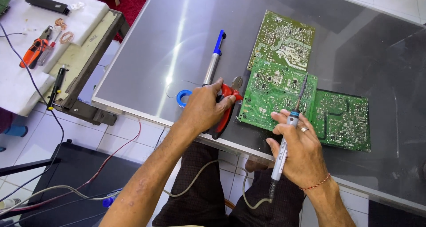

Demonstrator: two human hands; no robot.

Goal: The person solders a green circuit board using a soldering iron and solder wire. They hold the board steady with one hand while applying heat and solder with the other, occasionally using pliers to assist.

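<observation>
A wide, glossy grey worktop (146,45) fills the view, seen from above by a seated person. Three green circuit boards lie on it, overlapping like steps: the upper board (282,39), the middle board (270,93) and the lower right board (344,120), all solder side up, probably so the joints can be reached. The right hand (301,153) wraps a grey soldering iron (284,142) like a pen, grip pressed together around it, tip resting on the middle board. The left hand (205,106) lies over red-handled cutters (227,109) just left of that board, grip curled on the handles. A blue-capped desoldering pump (214,58) and a small blue solder spool (183,98) lie near, within easy reach.
</observation>
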